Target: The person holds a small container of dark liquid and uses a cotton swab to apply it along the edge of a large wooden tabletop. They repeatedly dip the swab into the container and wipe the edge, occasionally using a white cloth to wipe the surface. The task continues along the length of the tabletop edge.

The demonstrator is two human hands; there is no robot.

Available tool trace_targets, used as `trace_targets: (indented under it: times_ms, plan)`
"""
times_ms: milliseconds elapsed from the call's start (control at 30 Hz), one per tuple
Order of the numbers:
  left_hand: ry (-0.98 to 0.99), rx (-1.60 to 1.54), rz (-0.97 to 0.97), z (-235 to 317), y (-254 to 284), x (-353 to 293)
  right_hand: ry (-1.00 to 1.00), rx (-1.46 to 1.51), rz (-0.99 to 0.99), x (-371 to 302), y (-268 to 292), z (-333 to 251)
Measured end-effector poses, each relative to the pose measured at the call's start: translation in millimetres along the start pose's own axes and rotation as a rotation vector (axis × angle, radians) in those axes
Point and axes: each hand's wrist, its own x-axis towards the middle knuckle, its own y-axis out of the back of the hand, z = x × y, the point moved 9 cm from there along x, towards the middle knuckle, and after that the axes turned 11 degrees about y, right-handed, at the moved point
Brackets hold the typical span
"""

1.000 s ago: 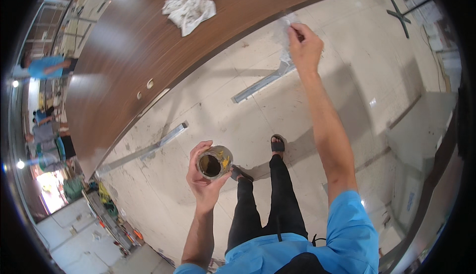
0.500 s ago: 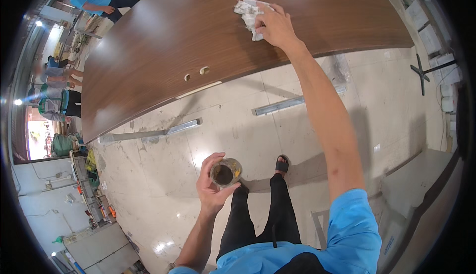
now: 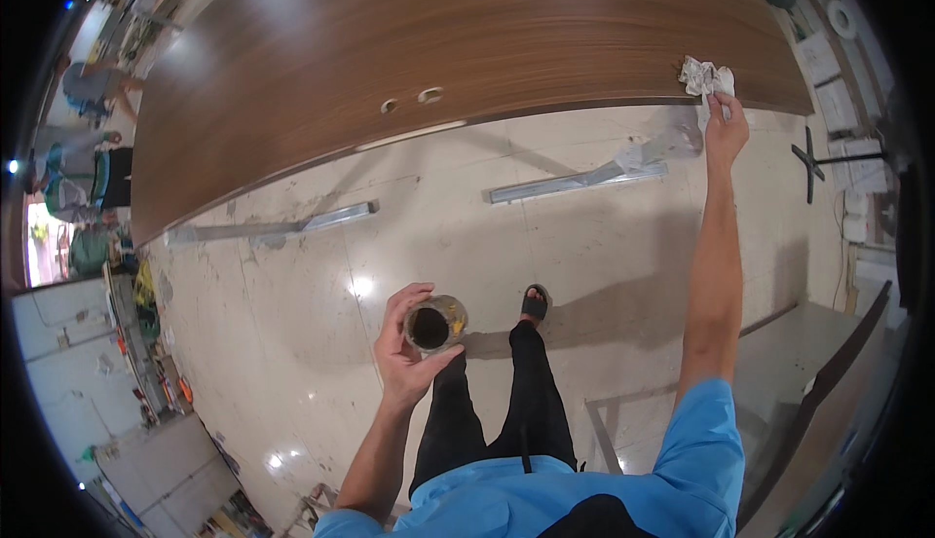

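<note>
My left hand [image 3: 409, 348] grips a small round can [image 3: 434, 324] with a dark inside, held at waist height over the floor. With the arm stretched far out, my right hand [image 3: 726, 129] holds a crumpled white rag [image 3: 705, 77] at the near right edge of a large brown wooden panel [image 3: 458, 41]. Two small holes [image 3: 409, 101] show near the panel's front edge. Below the can, my dark trousers and one sandalled foot [image 3: 534, 302] are visible.
Two metal rails [image 3: 575, 185] [image 3: 282, 226] lie on the pale tiled floor [image 3: 321, 304] under the panel. People stand at the far left [image 3: 97, 95]. Cluttered shelves [image 3: 146, 343] line the left. A black cross-shaped stand [image 3: 810, 163] and a board edge [image 3: 838, 382] sit at the right.
My right hand has taken hold of the rag and drawn it rightward to the panel's near right edge. The view has shifted left over the panel. The can stays in my left hand.
</note>
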Motion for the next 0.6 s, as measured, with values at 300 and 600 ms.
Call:
trace_targets:
  times_ms: [300, 600]
  plan:
    - [0.015, 0.100, 0.183, -17.9, 121.4, -65.1, 0.248, 0.478, -0.110, -198.4, -186.6, -444.2]
    - [0.068, 0.092, 0.303, -39.2, 234.6, -142.8, 0.194, 1.721, -0.964, -337.4, -215.0, -900.4]
